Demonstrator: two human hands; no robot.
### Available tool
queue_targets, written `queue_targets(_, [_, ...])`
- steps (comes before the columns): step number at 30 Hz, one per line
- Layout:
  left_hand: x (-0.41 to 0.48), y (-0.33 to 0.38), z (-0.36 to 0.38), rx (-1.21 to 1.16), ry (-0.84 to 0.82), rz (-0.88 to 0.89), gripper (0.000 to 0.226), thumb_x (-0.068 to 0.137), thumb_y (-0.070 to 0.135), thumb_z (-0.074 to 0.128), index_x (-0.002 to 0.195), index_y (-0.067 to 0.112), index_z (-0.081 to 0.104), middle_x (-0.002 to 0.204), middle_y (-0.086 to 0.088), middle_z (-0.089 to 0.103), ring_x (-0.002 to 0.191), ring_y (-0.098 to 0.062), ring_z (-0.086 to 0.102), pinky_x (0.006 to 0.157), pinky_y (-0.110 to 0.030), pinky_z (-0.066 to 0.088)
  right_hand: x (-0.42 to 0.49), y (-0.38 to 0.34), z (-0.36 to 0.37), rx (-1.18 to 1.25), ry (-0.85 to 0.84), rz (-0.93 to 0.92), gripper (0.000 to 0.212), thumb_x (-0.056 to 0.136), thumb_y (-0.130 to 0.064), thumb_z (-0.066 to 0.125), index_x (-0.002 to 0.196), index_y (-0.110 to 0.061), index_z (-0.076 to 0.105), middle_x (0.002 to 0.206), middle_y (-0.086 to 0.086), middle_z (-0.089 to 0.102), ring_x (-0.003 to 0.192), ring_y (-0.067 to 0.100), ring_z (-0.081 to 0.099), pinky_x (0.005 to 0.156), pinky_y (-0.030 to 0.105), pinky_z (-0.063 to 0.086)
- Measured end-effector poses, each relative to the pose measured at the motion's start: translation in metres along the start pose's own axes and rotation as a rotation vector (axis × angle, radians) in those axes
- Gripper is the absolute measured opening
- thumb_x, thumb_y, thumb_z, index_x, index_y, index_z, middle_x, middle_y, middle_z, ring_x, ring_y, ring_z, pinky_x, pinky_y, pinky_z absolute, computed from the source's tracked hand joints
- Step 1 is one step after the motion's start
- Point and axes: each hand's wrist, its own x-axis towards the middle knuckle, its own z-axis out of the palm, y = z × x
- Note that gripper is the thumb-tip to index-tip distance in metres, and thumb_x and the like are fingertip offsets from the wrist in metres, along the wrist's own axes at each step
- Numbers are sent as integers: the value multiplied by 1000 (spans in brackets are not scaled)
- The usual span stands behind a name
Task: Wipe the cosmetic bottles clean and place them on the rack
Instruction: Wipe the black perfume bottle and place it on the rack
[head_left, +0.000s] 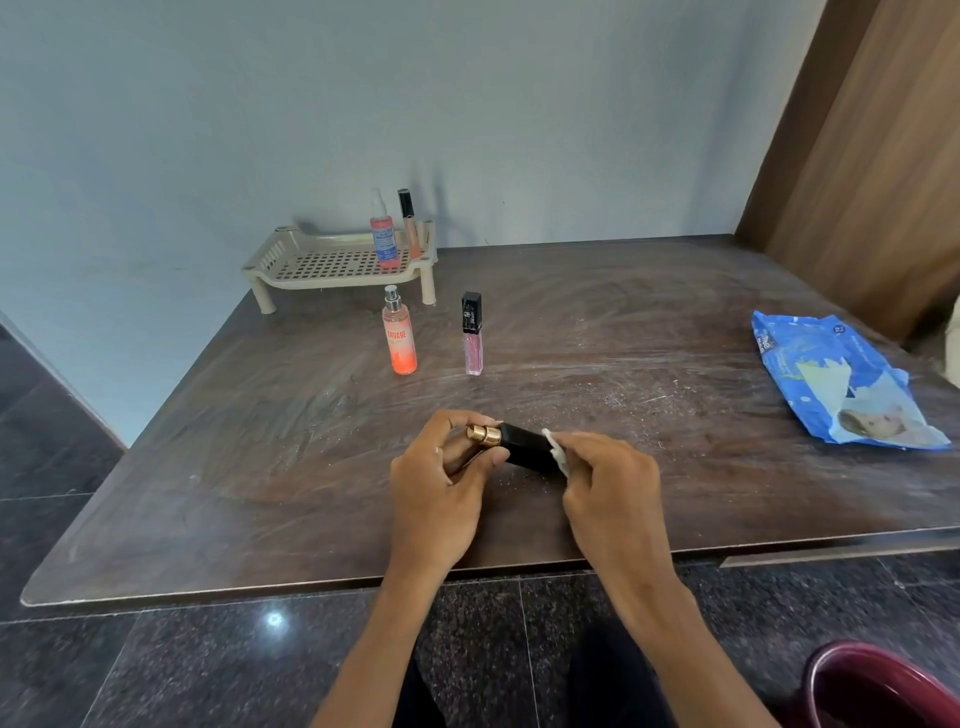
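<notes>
My left hand (441, 483) grips a black bottle (524, 447) with a gold spray top, held sideways above the table near its front edge. My right hand (608, 488) pinches a white wipe (557, 453) against the bottle's far end. An orange spray bottle (399, 332) and a pink lip gloss tube (472, 335) with a black cap stand upright in the middle of the table. Behind them, the beige rack (311, 265) holds a pink spray bottle (383, 234) and a slim tube (409, 221) at its right end.
A blue pack of wipes (836, 384) lies at the table's right side. The dark wooden table (649, 338) is dusty and streaked. A wooden panel (872, 130) rises at the back right. A maroon rim (872, 686) shows at the lower right over the dark tiled floor.
</notes>
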Motion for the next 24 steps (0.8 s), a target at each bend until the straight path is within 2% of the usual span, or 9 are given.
queue_targets(3, [0, -2, 0, 9, 6, 13, 24, 82, 11, 79, 98, 24, 67, 91, 9, 79, 89, 1, 74, 80, -14, 55, 4, -8, 1, -30, -17, -33, 25, 81, 8, 58, 80, -12, 74, 73, -2, 68, 68, 18, 57, 62, 35, 49])
queue_targets(5, [0, -2, -1, 8, 6, 9, 23, 82, 11, 80, 98, 24, 67, 91, 10, 79, 89, -1, 75, 81, -18, 57, 8, -22, 3, -30, -29, -88, 25, 76, 11, 58, 72, -11, 69, 68, -2, 64, 65, 18, 54, 58, 40, 47])
queue_targets(10, [0, -2, -3, -46, -10, -9, 26, 82, 2, 78, 97, 20, 67, 89, 8, 79, 89, -4, 75, 81, -19, 58, 8, -38, 11, 46, -18, -168, 29, 77, 10, 63, 94, -10, 75, 92, 1, 73, 90, 23, 61, 72, 34, 54])
queue_targets(12, [0, -2, -3, -43, -10, -9, 25, 81, 6, 80, 97, 21, 68, 91, 8, 79, 90, -3, 75, 81, -17, 57, 6, -28, 11, 55, 4, -146, 30, 79, 10, 63, 99, -10, 75, 93, 1, 73, 88, 23, 61, 73, 31, 53])
queue_targets(15, [0, -1, -1, -22, -10, -1, 24, 82, 11, 80, 98, 24, 68, 91, 10, 79, 91, 1, 74, 80, -12, 54, 3, -12, 3, 40, 24, -57, 23, 86, 4, 62, 99, -10, 75, 90, -1, 73, 81, 15, 61, 72, 13, 43])
queue_targets(16, [0, -1, -1, -14, -12, 6, 24, 82, 11, 79, 99, 23, 68, 91, 10, 79, 91, 2, 73, 80, -10, 52, 2, -7, 1, 39, 25, -41, 21, 87, 3, 62, 96, -10, 76, 86, -1, 73, 77, 14, 61, 69, 13, 44])
queue_targets(19, [0, 0, 0, -2, -23, 21, 23, 83, 11, 78, 101, 22, 68, 93, 11, 78, 93, 5, 72, 81, -7, 50, 1, -2, -4, 67, 5, 17, 20, 90, -1, 60, 91, -12, 77, 77, -2, 71, 70, 13, 64, 65, 34, 51])
queue_targets(20, [0, 0, 0, 3, -29, 25, 24, 84, 10, 78, 102, 22, 68, 94, 12, 78, 94, 5, 72, 82, -7, 50, 2, -3, -6, 92, 5, 42, 20, 91, -4, 59, 91, -13, 77, 77, -3, 71, 71, 10, 64, 65, 35, 52])
queue_targets(24, [1, -1, -1, -15, -56, 23, 24, 86, 8, 76, 104, 22, 68, 99, 10, 78, 98, 0, 72, 89, -17, 55, 7, -13, -11, 182, 24, -19, 19, 93, -9, 61, 104, -17, 74, 92, -9, 73, 83, -1, 64, 73, 12, 50])
